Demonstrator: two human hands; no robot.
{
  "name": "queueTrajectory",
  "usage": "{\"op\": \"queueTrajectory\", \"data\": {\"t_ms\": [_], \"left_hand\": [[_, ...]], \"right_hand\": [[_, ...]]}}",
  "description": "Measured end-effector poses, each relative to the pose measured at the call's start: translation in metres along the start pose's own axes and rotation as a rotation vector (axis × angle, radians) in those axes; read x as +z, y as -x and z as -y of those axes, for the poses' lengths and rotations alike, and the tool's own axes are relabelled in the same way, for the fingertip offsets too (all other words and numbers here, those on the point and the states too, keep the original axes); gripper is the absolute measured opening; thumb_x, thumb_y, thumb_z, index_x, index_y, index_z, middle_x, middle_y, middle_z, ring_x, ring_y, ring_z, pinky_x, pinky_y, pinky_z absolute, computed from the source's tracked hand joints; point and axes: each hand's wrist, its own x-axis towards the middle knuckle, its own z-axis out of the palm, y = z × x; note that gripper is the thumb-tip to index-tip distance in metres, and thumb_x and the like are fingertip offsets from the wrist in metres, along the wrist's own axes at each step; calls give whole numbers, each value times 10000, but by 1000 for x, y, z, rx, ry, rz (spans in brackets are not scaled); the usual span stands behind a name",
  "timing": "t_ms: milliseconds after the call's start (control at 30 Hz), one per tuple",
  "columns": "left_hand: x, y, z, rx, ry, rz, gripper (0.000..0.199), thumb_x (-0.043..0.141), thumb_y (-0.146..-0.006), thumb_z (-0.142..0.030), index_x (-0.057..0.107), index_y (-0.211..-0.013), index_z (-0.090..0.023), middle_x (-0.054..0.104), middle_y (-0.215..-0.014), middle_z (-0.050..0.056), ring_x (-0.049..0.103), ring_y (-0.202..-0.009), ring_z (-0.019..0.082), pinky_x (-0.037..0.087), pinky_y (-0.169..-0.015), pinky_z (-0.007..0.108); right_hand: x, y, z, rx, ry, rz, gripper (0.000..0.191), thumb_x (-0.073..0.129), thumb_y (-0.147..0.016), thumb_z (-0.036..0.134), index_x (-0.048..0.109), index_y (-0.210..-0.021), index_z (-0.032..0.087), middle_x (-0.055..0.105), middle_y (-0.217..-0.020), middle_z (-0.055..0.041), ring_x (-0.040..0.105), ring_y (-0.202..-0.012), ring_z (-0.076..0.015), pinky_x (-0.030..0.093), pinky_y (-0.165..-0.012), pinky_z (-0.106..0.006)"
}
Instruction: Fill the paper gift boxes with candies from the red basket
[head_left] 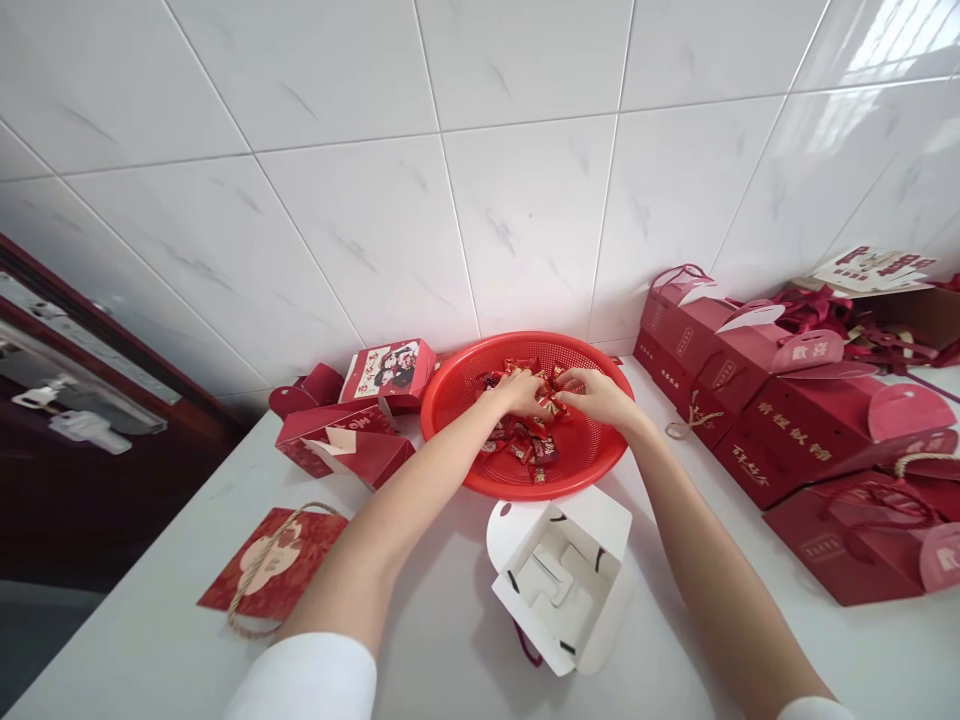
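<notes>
A round red plastic basket point(457, 345) stands against the tiled wall with several wrapped candies point(536, 450) in red and gold inside. Both arms reach into it. My left hand point(523, 393) is among the candies, its fingers curled downward; what lies under them is partly hidden. Close by on the right, my right hand point(598, 398) has thumb and fingers bent together at a red-and-gold wrapped candy point(553, 404). In front of the basket sits an open gift box point(517, 600), white inside, its flaps spread and its bottom bare.
On the left are red gift boxes point(322, 440), a box with a printed picture point(388, 370) and a flat red bag point(259, 570) with a rope handle. Rows of closed red boxes point(795, 430) line the right side, near a carton of dark red ribbons point(877, 335).
</notes>
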Motion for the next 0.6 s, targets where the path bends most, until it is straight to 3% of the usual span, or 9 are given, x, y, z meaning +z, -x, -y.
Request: {"op": "queueTrajectory", "data": {"t_ms": [133,233,367,500,600], "left_hand": [[-1,5,-7,0,-21,12,521,699,-761,-523,673,-1187,-225,594,-1308,151,501,-1297,391,370,-1101,520],[-1,7,-11,-30,13,84,658,751,-686,-557,648,-1252,-238,525,-1395,162,555,-1244,406,444,-1042,486],[-1,4,-2,8,94,103,727,814,-615,-389,625,-1301,-237,559,-1378,143,621,-1166,379,504,-975,429],[-8,1,20,79,495,11,550,721,-702,-267,637,-1241,-194,718,-1115,65,690,-996,253,544,-869,318],[-13,4,28,89,762,-28,391,604,-778,-220,655,-1160,-156,735,-1027,59,686,-912,199,554,-759,274]], "right_hand": [[0,0,-3,-48,90,22,165,615,-742,136,676,-879,207,725,-995,-48,655,-868,-208,473,-712,-265],[0,1,-4,-52,123,17,206,618,-735,130,680,-913,212,731,-970,-43,659,-844,-211,463,-684,-262],[1,2,-4,-18,134,46,290,588,-741,107,672,-999,208,725,-1033,-58,669,-903,-235,481,-720,-283],[1,2,-2,-39,104,20,413,614,-728,98,634,-1128,198,693,-1164,-83,636,-1086,-258,478,-888,-329],[0,2,-1,-102,-18,-19,270,623,-802,228,633,-1070,196,699,-1104,-69,648,-1012,-223,490,-859,-318]]}}
